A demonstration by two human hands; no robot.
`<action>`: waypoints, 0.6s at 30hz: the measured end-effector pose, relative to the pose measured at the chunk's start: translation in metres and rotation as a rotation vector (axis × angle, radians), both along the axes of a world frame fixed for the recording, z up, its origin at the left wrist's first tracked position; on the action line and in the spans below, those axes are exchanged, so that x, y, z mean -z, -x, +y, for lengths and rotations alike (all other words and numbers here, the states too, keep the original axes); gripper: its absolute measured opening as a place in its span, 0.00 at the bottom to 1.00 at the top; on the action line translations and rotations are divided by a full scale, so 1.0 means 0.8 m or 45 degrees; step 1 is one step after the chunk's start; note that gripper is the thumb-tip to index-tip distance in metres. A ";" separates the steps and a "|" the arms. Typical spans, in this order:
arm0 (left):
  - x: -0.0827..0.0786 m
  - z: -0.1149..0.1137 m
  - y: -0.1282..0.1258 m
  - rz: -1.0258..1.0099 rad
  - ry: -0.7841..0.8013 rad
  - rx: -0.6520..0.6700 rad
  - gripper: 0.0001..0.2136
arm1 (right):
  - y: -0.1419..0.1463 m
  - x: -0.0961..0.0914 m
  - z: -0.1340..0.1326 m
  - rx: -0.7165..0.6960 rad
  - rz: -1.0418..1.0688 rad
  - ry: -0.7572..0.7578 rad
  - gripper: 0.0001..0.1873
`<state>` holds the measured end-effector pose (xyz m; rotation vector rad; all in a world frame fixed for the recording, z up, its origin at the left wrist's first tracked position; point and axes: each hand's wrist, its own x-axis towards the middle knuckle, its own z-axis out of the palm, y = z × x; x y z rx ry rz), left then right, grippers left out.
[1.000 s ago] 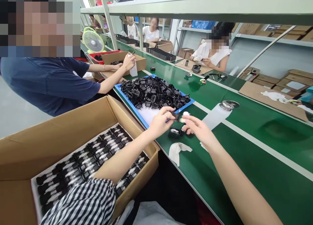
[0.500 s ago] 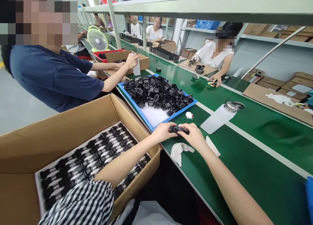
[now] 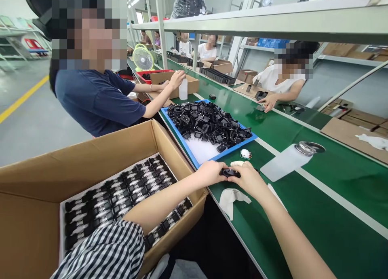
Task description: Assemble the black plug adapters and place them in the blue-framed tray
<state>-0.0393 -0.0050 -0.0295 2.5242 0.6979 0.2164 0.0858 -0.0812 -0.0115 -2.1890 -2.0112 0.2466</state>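
My left hand [image 3: 212, 172] and my right hand [image 3: 248, 177] meet over the near edge of the green conveyor belt [image 3: 318, 214], both closed on one small black plug part [image 3: 229, 173] held between them. A fingertip of the right hand wears a pale wrap. Just beyond lies a blue tray [image 3: 194, 159] heaped with black plug parts [image 3: 210, 123]. A small white piece [image 3: 245, 153] rests on the belt by the tray's corner. At my left, a cardboard box [image 3: 91, 149] holds rows of packed black parts [image 3: 121, 194].
A white cloth [image 3: 230, 198] lies on the belt under my right wrist. A frosted bottle [image 3: 286, 161] lies on its side to the right. A co-worker in a dark blue shirt [image 3: 97, 99] sits to my left; another person [image 3: 281, 83] works across the belt. Shelving runs overhead.
My hands came back from the tray toward the belt's near edge and closed together on one black part. The view swung left. The person opposite drew a hand back.
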 end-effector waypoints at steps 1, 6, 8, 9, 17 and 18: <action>-0.004 0.000 -0.002 0.055 -0.027 0.014 0.14 | 0.000 -0.002 0.003 -0.008 -0.052 0.032 0.11; -0.036 0.007 -0.027 0.410 -0.098 0.052 0.14 | -0.002 -0.012 0.018 -0.042 -0.204 0.185 0.11; -0.048 0.011 -0.044 0.563 -0.071 0.085 0.16 | -0.002 -0.014 0.022 -0.049 -0.210 0.234 0.11; -0.053 0.014 -0.052 0.634 -0.057 0.101 0.18 | -0.002 -0.014 0.023 -0.052 -0.200 0.244 0.11; -0.046 0.016 -0.045 0.549 0.023 0.082 0.14 | 0.001 -0.009 0.015 0.016 -0.240 0.266 0.12; -0.041 0.014 -0.035 0.481 0.025 0.072 0.13 | 0.000 -0.011 0.014 0.013 -0.272 0.277 0.13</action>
